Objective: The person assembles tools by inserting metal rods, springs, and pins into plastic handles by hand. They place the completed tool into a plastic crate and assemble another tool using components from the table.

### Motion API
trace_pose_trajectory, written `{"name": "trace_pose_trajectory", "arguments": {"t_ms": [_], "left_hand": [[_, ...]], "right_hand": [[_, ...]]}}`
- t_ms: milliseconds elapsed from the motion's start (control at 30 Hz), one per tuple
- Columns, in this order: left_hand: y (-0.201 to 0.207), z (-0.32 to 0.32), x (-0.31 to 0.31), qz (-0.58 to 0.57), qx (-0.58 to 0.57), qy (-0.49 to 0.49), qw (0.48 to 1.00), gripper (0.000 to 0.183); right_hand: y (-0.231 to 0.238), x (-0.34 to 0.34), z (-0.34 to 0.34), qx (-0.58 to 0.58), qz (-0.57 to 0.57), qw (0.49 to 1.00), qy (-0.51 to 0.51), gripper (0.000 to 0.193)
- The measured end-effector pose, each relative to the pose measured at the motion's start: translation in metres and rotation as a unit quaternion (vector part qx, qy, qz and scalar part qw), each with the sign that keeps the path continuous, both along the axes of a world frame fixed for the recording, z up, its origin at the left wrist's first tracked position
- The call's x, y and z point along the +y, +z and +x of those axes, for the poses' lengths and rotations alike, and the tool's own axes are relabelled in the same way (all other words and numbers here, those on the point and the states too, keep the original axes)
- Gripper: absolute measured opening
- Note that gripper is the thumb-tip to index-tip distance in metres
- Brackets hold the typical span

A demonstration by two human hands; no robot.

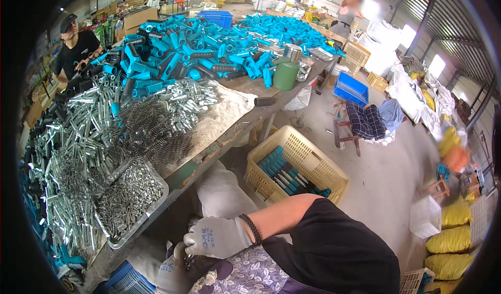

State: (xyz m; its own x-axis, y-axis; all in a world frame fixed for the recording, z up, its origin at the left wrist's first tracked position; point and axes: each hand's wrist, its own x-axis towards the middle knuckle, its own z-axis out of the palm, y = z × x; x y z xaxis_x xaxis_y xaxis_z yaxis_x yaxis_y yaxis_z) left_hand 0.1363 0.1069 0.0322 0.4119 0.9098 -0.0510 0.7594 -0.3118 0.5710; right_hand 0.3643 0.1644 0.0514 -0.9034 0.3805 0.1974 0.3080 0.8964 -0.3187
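Note:
Both my hands wear pale grey gloves and meet low over my lap, beside the bench. My right hand, with a dark beaded bracelet above the cuff, has its fingers curled down. Just below and to its left, my left hand is closed too. Between them shows a bit of something dark and metallic, mostly hidden by the gloves. Nearest on the bench is a metal tray of small metal parts. Beyond it lie a heap of dark springs and loose silvery metal rods.
Turquoise plastic handles are heaped along the bench, near a green container. A cream crate holds turquoise-handled tools on the floor. A blue crate and a cushioned stool stand farther right. Two other people are in the background.

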Motion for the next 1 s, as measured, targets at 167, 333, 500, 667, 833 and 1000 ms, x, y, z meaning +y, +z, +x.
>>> {"name": "trace_pose_trajectory", "arguments": {"t_ms": [167, 333, 500, 667, 833, 1000], "left_hand": [[-0.002, 0.009, 0.005, -0.049, -0.121, 0.021, 0.991, 0.049], [-0.027, 0.011, 0.009, 0.011, -0.185, 0.030, 0.982, 0.025], [-0.020, 0.014, 0.013, -0.058, -0.160, 0.091, 0.981, 0.026], [-0.025, 0.012, 0.014, 0.007, -0.151, 0.064, 0.986, 0.021], [-0.026, 0.014, 0.016, 0.017, -0.185, 0.051, 0.981, 0.020], [-0.034, 0.008, 0.024, -0.141, -0.239, 0.020, 0.961, 0.036]], "right_hand": [[0.004, 0.009, -0.006, -0.089, 0.046, 0.995, 0.028, 0.027], [0.028, 0.008, -0.037, -0.143, 0.026, 0.988, 0.052, 0.014], [0.021, 0.024, -0.021, -0.121, -0.182, 0.976, 0.021, 0.014], [0.011, 0.030, -0.008, -0.002, -0.209, 0.976, 0.059, 0.020], [0.014, 0.024, 0.000, 0.098, -0.220, 0.970, -0.039, 0.023], [0.010, 0.010, 0.004, 0.144, -0.182, 0.970, -0.070, 0.027]]}}
